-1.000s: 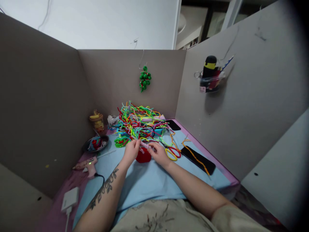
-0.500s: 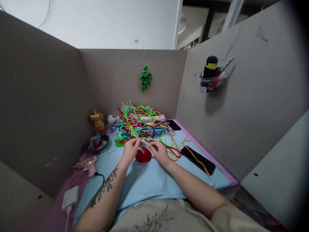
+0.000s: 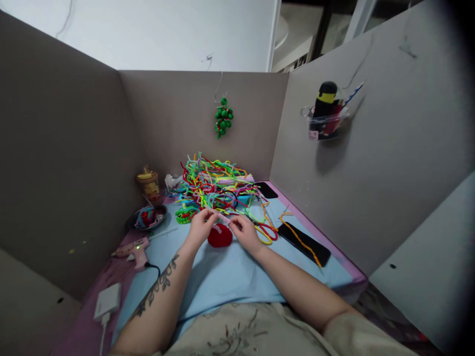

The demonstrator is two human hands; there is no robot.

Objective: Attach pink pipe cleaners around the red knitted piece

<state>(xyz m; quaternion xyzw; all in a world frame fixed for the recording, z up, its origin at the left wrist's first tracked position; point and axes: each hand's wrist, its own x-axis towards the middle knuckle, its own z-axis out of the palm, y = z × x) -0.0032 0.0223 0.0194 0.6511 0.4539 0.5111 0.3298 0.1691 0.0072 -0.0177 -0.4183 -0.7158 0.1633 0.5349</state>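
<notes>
Between my two hands stretches a pale pink pipe cleaner (image 3: 223, 218), coiled or twisted along its middle. My left hand (image 3: 203, 225) pinches one end between thumb and fingertips. Its other end is gripped by the closed fingers of my right hand (image 3: 243, 230). Just below them on the blue cloth (image 3: 230, 277) lies a round red fuzzy piece (image 3: 220, 238), with a short pale pink bit at its upper edge. A green fuzzy figure with red parts (image 3: 185, 214) rests to the left of my left hand.
A tangled heap of colourful pipe cleaners (image 3: 218, 183) fills the back. Scissors (image 3: 267, 233) and a black phone (image 3: 306, 244) lie right. On the left are a glue gun (image 3: 138, 252), a dark bowl (image 3: 159, 217) and a white power adapter (image 3: 107, 301). Grey panels (image 3: 178, 109) enclose the table.
My left hand has shifted slightly, and the pale pink pipe cleaner looks straighter between my hands. The view has tilted a little; the red piece stays in place.
</notes>
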